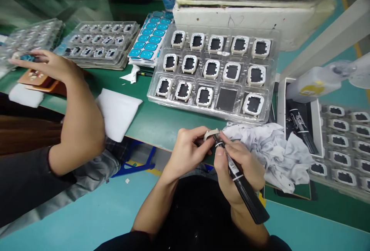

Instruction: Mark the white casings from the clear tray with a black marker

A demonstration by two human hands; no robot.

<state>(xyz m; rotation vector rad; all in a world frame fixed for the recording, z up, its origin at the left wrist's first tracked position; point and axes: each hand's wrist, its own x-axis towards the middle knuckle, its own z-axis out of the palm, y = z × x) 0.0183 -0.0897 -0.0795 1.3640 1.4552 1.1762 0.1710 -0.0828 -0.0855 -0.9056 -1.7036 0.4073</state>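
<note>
Watch bezel (pixel 212 133), small and light, sat at the near counter (pixel 150 122) edge; my left hand (pixel 187 153) pinched its rim, my right hand (pixel 239 162) gripped a black marker (pixel 241 179). Probably stiff, scratch-prone plastic.

A clear plastic tray (pixel 214 101) lies in the middle of the green bench (pixel 153 122), its pockets filled with white square frames save one empty pocket in the front row. Just right of its front corner sits a crumpled white cloth (pixel 271 147) at the bench's near edge. Behind the tray stand white foam blocks (pixel 231 16) under stacked trays. A sheet of blue stickers (pixel 150 39) lies beside the tray's far left corner, with a second tray of parts (pixel 101 43) further left. A white foam pad (pixel 117 112) overhangs the near edge. At the left a co-worker's arm (pixel 78 120) reaches over the bench.
</note>
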